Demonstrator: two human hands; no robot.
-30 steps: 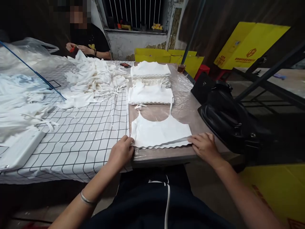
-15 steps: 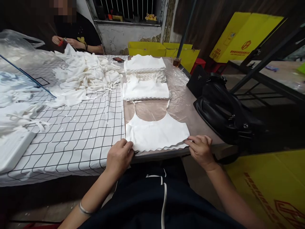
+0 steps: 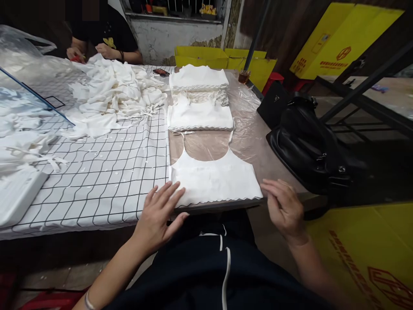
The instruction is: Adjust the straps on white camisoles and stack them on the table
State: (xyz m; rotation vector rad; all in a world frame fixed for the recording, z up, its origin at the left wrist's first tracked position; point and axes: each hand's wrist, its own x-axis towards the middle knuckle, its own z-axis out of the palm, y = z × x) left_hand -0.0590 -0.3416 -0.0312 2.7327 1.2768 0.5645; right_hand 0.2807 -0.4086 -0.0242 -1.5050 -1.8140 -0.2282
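Observation:
A white camisole top (image 3: 214, 181) with thin straps and a scalloped hem lies flat at the near edge of the table (image 3: 248, 142). My left hand (image 3: 159, 213) is open, fingers spread, its tips touching the garment's lower left corner. By the lower right corner my right hand (image 3: 284, 206) hovers open, holding nothing. Behind the garment sit a folded white top (image 3: 200, 117) and a taller stack of folded tops (image 3: 198, 82).
A black-grid cloth (image 3: 112, 172) covers the table's left half, with a heap of loose white garments (image 3: 112, 97) on it. A person in black (image 3: 106, 38) works at the far end. A black bag (image 3: 309, 146) rests at the right edge. Yellow boxes (image 3: 222, 60) stand behind.
Both hands have let go of the camisole's hem and opened. The garment now lies flat and smooth. The camera has tilted slightly.

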